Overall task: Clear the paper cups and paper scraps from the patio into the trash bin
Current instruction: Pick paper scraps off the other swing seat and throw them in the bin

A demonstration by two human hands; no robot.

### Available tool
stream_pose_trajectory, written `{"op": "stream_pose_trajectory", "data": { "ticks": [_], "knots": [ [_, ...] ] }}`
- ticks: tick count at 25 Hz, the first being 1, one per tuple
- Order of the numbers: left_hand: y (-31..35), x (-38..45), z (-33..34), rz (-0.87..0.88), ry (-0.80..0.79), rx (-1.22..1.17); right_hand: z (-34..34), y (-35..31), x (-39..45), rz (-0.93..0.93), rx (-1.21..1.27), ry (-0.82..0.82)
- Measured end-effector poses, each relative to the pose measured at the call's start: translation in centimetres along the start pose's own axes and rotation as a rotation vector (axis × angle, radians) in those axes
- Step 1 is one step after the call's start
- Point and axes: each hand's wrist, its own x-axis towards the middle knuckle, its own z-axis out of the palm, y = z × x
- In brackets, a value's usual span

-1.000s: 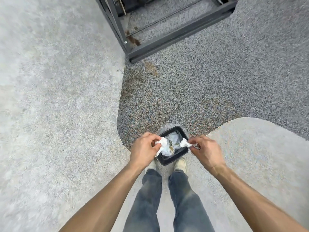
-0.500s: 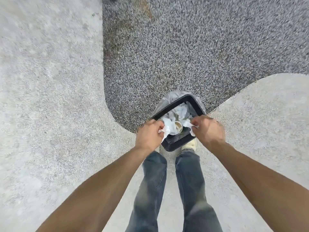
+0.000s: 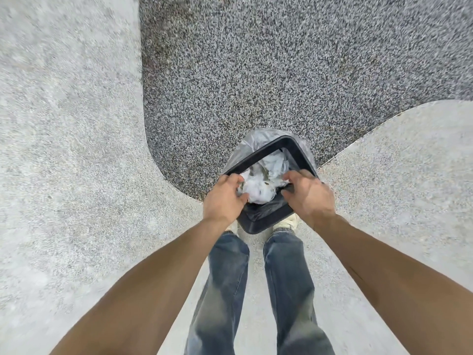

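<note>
the trash bin is standing just ahead of the person's feet, crumpled paper scraps lying inside it, the left hand and right hand hovering over its left and right sides.

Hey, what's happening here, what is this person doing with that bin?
A person stands over a small black trash bin lined with a plastic bag. Both hands are at its opening: the left hand is touching the crumpled white paper piled inside, and the right hand hovers over the rim. Whether either hand is gripping anything is unclear. No litter shows on the surrounding pavement.
</note>
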Motion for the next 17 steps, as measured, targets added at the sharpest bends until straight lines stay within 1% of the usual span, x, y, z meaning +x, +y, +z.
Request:
{"op": "stream_pose_trajectory", "data": {
  "ticks": [4,7,12,15,17],
  "knots": [
    [2.3,-2.4,-3.8,0.046,0.052,0.009,-4.6,-0.4,-2.3,-0.014,0.034,0.036],
    [5.1,-5.4,-8.2,0.115,0.101,0.009,-9.9,-1.2,-5.5,-0.088,0.021,0.106],
    [11.5,-12.6,-18.4,0.278,0.177,0.009,-22.5,-3.6,-12.0,-0.225,-0.007,0.303],
    [15.5,-16.7,-24.5,0.378,0.242,0.008,-29.6,-4.6,-15.6,-0.274,-0.035,0.411],
    [18.2,-19.8,-28.1,0.453,0.303,0.053,-34.0,-5.1,-18.3,-0.293,-0.077,0.468]
  ]
}}
